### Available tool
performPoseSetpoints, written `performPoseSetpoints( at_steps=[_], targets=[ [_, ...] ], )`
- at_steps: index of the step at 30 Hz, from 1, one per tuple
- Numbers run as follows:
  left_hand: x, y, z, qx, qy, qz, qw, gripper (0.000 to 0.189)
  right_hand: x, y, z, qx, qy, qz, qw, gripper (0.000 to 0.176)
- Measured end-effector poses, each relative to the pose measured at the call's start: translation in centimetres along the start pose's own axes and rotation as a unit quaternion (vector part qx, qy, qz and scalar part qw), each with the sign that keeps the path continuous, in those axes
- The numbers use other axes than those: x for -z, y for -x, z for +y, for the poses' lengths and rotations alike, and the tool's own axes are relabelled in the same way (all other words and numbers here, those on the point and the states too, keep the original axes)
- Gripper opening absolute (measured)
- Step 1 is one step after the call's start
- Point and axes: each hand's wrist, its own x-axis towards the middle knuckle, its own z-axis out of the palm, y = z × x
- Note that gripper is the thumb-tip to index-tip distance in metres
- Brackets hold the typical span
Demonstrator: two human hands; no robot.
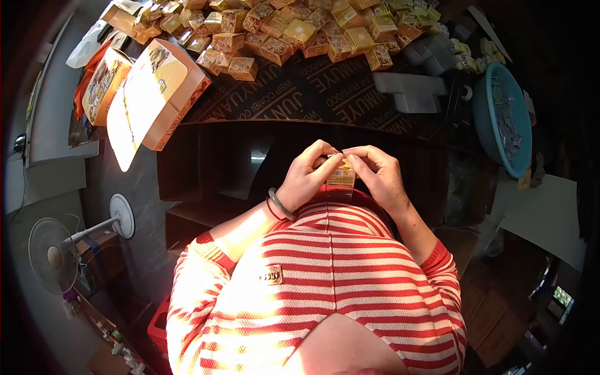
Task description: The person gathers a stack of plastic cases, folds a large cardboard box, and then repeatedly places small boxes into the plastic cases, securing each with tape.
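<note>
A small yellow printed box [341, 176] is held upright in front of my chest, between both hands. My left hand [307, 174] is closed, its thumb and fingertips pinching the box's top edge from the left. From the other side, my right hand [382, 178] is closed on the same top edge, thumb and index finger near the left fingertips. The fingertips meet over the top and partly cover it, so I cannot make out whether the flap there is folded in. Below the fingers, the printed front of the box shows.
Many small yellow boxes [300, 34] are heaped on the dark plywood table [269, 97]. Clear plastic containers [412, 92] and a blue basin [481, 119] of small packets stand right. A large open carton [156, 94] overhangs the left edge. A white fan [55, 255] stands left.
</note>
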Motion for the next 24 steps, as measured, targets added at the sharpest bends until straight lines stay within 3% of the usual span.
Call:
performPoseSetpoints(
  at_steps=[2, 4, 5, 6, 8, 10, 11, 17, 24],
  targets=[
    [-0.3, 0.1, 0.0, 0.000, -0.011, 0.004, 1.000, 0.022, -0.2, 0.1, -0.1, -0.043, -0.023, 0.016, 0.999, 0.019],
    [-0.3, 0.2, -0.2, -0.006, -0.048, 0.010, 0.999, 0.022, -0.5, 0.3, 0.5, 0.018, 0.031, 0.022, 0.999, 0.018],
    [-0.1, 0.3, -0.6, -0.071, -0.111, 0.004, 0.991, 0.022, -0.6, 0.3, 0.9, 0.049, 0.057, 0.024, 0.997, 0.018],
    [0.0, 0.3, -0.9, -0.135, -0.172, -0.002, 0.976, 0.021, -0.2, 0.3, 1.2, 0.141, 0.108, 0.004, 0.984, 0.019],
    [0.9, 1.0, -1.1, -0.110, -0.162, -0.071, 0.978, 0.025, 0.1, 1.0, 1.2, 0.159, 0.151, -0.047, 0.975, 0.026],
    [1.7, 1.4, -1.3, -0.040, -0.093, -0.140, 0.985, 0.035, 0.2, 1.3, 1.3, 0.147, 0.135, -0.066, 0.978, 0.034],
    [1.9, 1.5, -1.3, -0.052, -0.056, -0.165, 0.983, 0.049, 0.1, 1.3, 1.4, 0.143, 0.131, -0.065, 0.979, 0.034],
    [1.9, 1.7, -0.4, 0.019, 0.017, -0.141, 0.990, 0.049, 0.5, 0.2, 1.0, 0.111, 0.122, -0.107, 0.980, 0.035],
    [1.4, 1.5, -2.2, -0.064, -0.062, -0.101, 0.991, 0.045, 0.9, 0.7, 3.0, 0.072, 0.059, -0.088, 0.992, 0.031]
  ],
)
